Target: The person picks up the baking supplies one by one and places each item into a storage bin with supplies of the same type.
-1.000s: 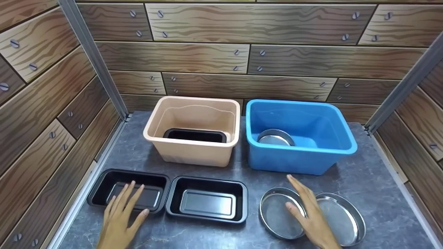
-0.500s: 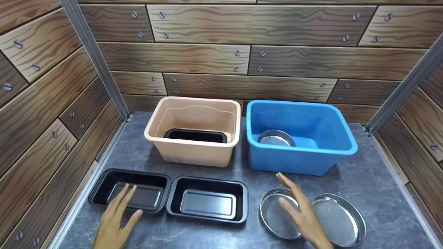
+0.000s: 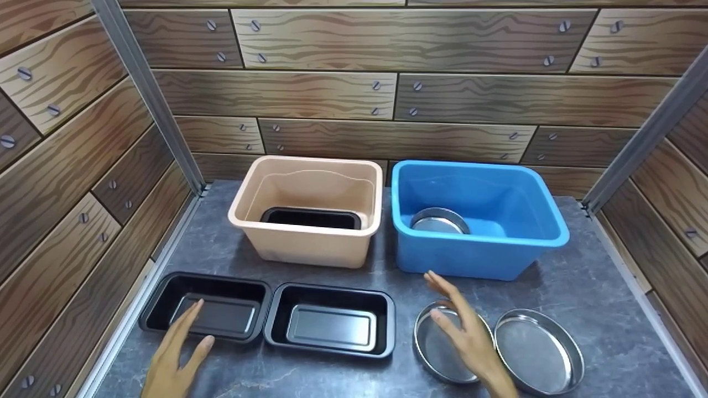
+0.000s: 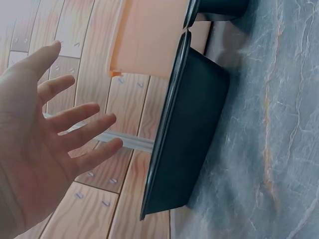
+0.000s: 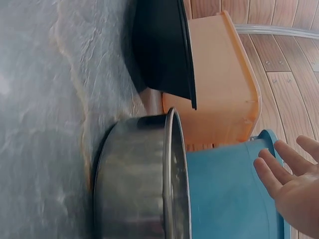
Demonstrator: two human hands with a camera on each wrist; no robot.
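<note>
From the head view your left hand (image 3: 168, 362) was open just above the left black tray (image 3: 206, 305), whose long side ran across you, and your right hand (image 3: 467, 337) was open over the nearer round pan (image 3: 442, 351); both wrist views showed spread, empty fingers (image 4: 82, 117).

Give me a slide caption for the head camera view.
Two open hands, left hand and right hand, hover over black trays and steel pans before two tubs.
</note>
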